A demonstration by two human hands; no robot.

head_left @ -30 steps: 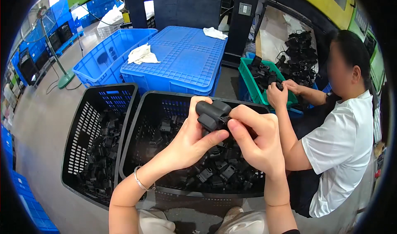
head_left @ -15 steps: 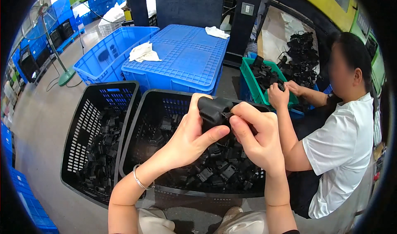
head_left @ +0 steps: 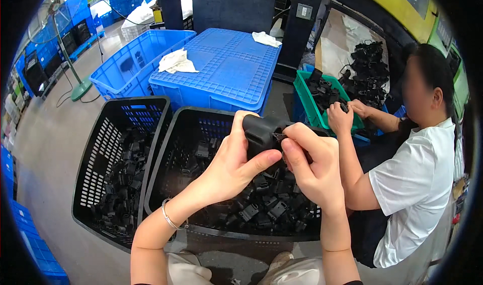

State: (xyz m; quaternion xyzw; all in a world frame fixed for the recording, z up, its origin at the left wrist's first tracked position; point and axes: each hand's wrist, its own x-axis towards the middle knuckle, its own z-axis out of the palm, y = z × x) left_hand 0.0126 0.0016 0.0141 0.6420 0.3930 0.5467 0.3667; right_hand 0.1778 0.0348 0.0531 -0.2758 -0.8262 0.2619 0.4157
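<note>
A grey floor (head_left: 50, 154) — a fan's green base (head_left: 81, 90) standing on it — stretches toward stacked blue crates (head_left: 123, 6).

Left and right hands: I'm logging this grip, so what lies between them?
The head view shows a black part, held by the left hand, the right hand at its right side.

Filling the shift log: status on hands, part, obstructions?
Left hand gripping black plastic part. Right hand at its right end, grip partly hidden. Part held over larger black crate. No obstruction seen.

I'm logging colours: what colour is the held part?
The plastic part is black; see the head view.
</note>
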